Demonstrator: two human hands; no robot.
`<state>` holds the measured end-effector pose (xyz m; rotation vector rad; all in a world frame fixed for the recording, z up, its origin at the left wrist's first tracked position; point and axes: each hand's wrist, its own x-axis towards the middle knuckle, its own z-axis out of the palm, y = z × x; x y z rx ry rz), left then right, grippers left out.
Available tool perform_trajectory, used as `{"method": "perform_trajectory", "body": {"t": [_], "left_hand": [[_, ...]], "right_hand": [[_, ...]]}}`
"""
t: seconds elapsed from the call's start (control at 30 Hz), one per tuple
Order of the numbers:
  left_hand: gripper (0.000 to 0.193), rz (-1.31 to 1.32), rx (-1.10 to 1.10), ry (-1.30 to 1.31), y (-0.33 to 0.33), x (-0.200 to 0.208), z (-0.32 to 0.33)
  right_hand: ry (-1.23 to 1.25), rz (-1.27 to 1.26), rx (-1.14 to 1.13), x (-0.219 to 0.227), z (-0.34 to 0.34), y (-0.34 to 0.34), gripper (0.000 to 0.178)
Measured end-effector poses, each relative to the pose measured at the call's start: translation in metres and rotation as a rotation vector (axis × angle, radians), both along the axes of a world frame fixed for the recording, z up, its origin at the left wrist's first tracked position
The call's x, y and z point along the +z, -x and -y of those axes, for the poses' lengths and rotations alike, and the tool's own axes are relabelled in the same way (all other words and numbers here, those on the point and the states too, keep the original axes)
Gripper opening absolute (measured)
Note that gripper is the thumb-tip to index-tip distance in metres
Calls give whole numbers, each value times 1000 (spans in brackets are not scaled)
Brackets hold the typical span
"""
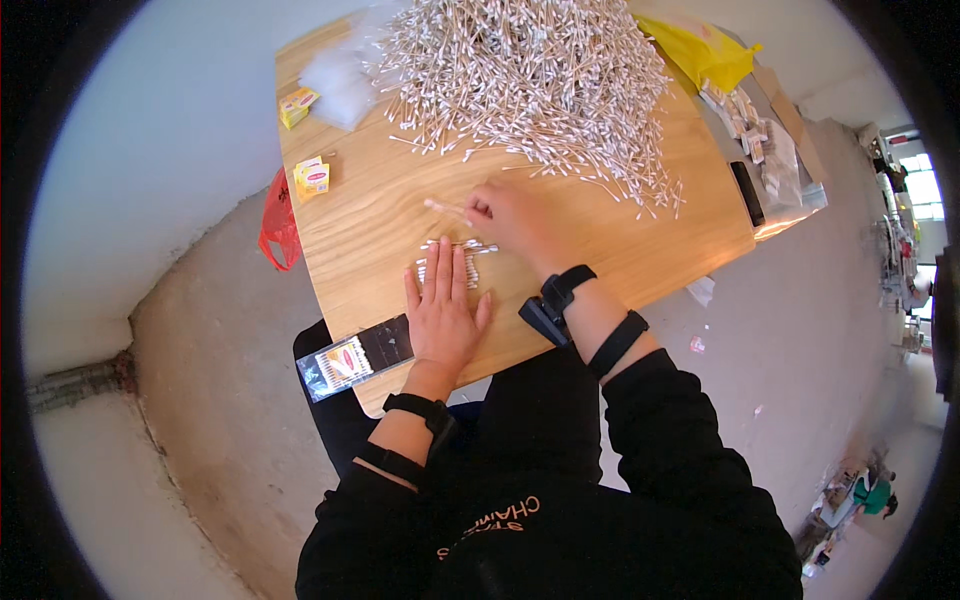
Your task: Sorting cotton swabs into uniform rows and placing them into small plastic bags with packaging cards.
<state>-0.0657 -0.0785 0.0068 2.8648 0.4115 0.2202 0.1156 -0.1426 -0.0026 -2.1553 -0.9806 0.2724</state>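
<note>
My left hand (443, 325) lies flat on the wooden table (370, 240), fingers stretched out over a small row of cotton swabs (473, 270). A few swabs cross the top of that row near the fingertips, and part of the row is hidden under the hand. Just beyond it, my right hand (512, 222) is closed in a pinch on a cotton swab (440, 207), whose white tip points left. Blur hides whether more than one swab is in the pinch. At the far side rises a big loose heap of cotton swabs (540, 75).
A clear packet of swabs (343, 362) sits on a dark strip at the near left edge. Small yellow cards (312, 178) and clear plastic bags (338, 85) lie at left. A red bag (280, 225) hangs beside the table. At right are a yellow bag (705, 52) and a phone (747, 193).
</note>
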Motion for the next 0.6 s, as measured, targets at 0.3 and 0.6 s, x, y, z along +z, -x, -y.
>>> {"method": "perform_trajectory", "body": {"t": [0.3, 0.6], "left_hand": [[94, 4, 3, -6, -8, 6, -1], [107, -132, -48, -1, -18, 4, -13]], "right_hand": [[-309, -257, -21, -14, 25, 35, 19], [-629, -519, -457, -18, 50, 77, 21]]}}
